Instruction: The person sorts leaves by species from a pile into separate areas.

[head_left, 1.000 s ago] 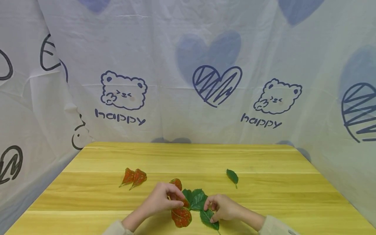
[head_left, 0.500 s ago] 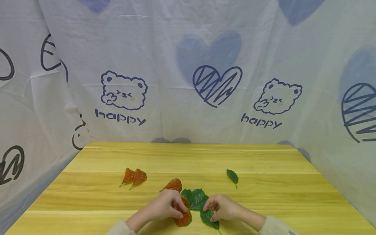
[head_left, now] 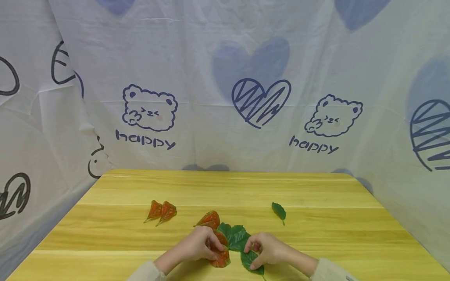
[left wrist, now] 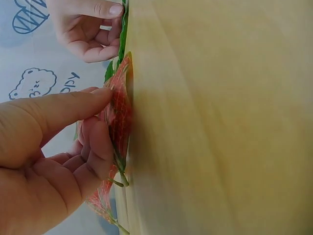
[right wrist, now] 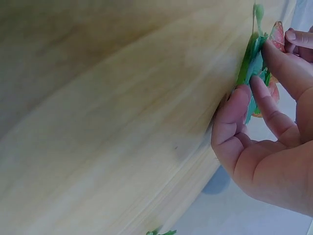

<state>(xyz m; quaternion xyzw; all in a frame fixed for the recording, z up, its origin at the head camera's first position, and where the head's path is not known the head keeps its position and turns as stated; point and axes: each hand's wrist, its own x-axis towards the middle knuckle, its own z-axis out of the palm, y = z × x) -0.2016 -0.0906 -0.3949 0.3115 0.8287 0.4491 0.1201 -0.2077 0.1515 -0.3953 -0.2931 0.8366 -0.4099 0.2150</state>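
In the head view my left hand [head_left: 202, 244] is over the nearest of the red leaves at the table's centre. Its thumb and fingers pinch that red leaf [left wrist: 120, 115], whose stem points back toward the palm in the left wrist view. Another red leaf [head_left: 211, 219] lies just beyond the hand, and one between them is partly covered. Opposite, my right hand [head_left: 267, 249] holds a serrated green leaf [head_left: 252, 262] at its edges, between thumb and curled fingers. More green leaves [head_left: 237, 237] lie overlapping between the hands, with the red leaves along their left side.
Two red leaves [head_left: 161, 211] lie side by side farther back on the left of the wooden table [head_left: 105, 230]. A single green leaf [head_left: 279, 211] lies back on the right. A printed white cloth [head_left: 207, 136] hangs behind the table.
My left hand has come nearer the table's front edge, from the middle red leaf onto the nearest one, which has shifted slightly. The far red leaf shows more fully. My right hand stays on its leaf.
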